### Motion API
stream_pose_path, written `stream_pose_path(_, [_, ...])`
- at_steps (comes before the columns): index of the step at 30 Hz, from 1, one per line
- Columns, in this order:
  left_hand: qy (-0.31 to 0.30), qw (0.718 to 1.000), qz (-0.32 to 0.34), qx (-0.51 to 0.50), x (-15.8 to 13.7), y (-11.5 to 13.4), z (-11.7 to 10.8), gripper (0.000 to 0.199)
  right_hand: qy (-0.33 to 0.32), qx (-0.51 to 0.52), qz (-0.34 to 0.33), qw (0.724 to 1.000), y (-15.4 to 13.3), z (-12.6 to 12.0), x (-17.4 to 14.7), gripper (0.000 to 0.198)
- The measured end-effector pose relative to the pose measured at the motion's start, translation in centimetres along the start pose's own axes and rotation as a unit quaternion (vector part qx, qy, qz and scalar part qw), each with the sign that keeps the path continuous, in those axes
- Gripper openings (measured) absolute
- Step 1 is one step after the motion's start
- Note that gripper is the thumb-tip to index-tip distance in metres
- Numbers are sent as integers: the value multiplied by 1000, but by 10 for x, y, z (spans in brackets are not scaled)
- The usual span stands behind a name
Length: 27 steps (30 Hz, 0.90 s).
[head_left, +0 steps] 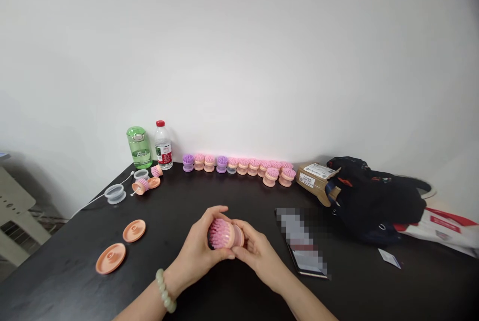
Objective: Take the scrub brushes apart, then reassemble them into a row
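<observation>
Between my two hands, above the black table (175, 286), is a round scrub brush (220, 234) with pink bristles and a peach-and-translucent body. It lies on its side, bristles facing left. My left hand (200, 241), with a pale bead bracelet at the wrist, curls around the bristle end. On the other end, the fingers and thumb of my right hand (255, 248) grip the base. Left of my hands lie two loose orange discs, a larger disc (111, 258) and a smaller disc (134, 230), each with a raised centre.
A row of finished-looking pink and purple brushes (242, 165) lines the wall. Brush parts (115, 193), a green bottle (139, 149) and a water bottle (163, 146) stand at left. Rightward are a phone (301, 243), a cardboard box (316, 178), a black bag (374, 206) and a card (389, 258).
</observation>
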State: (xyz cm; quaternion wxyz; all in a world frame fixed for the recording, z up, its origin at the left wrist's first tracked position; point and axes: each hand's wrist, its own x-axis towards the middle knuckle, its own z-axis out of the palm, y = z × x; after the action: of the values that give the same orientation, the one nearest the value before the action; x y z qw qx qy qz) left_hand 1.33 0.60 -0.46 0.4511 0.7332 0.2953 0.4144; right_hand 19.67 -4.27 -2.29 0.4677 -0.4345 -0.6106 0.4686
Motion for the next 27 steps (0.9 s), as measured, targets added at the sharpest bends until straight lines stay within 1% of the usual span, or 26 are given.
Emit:
stream_pose_path(2, [22,999,-24,14,0,-2,4,86,10,-33,-2,999,3,3,3,48])
stream_pose_path(3, [35,999,-33,22,-1,-2,7,89,24,-66,-13,997,3,5,4,47])
stream_pose_path(5, [49,998,-34,33,-3,-3,11,86,65,-130,-44,988,4,8,5,42])
stream_pose_path(6, [45,998,-25,32,-4,-4,13,84,84,-145,-52,984,4,9,5,40])
stream_pose_path(8, [37,999,-5,18,-5,-3,15,80,107,-115,-34,987,3,11,5,38])
stream_pose_path(11, [55,998,5,-24,-5,-1,13,72,135,11,5,991,3,10,4,44])
stream_pose_path(12, [51,997,-4,-56,-5,0,13,67,143,44,11,989,2,10,4,46])
stream_pose_path(14, [13,989,-36,-143,-4,3,12,55,152,78,13,985,2,9,4,46])
stream_pose_path(16, [-25,970,-79,-229,-4,5,12,43,158,78,13,984,1,8,4,45])
stream_pose_path(17, [-29,960,-99,-259,-4,6,13,40,164,68,13,984,1,7,4,45])
stream_pose_path(20, [-9,943,-133,-304,-3,6,14,38,171,39,7,985,-2,4,3,53])
stream_pose_path(23, [17,945,-123,-303,-2,6,13,40,167,62,-12,984,-5,0,0,63])
stream_pose_path(25, [37,948,-104,-298,-2,7,11,47,161,77,-20,984,-7,-1,-2,59])
stream_pose_path(27, [53,950,-88,-295,-2,9,11,53,150,72,-25,986,-9,-2,-4,54])
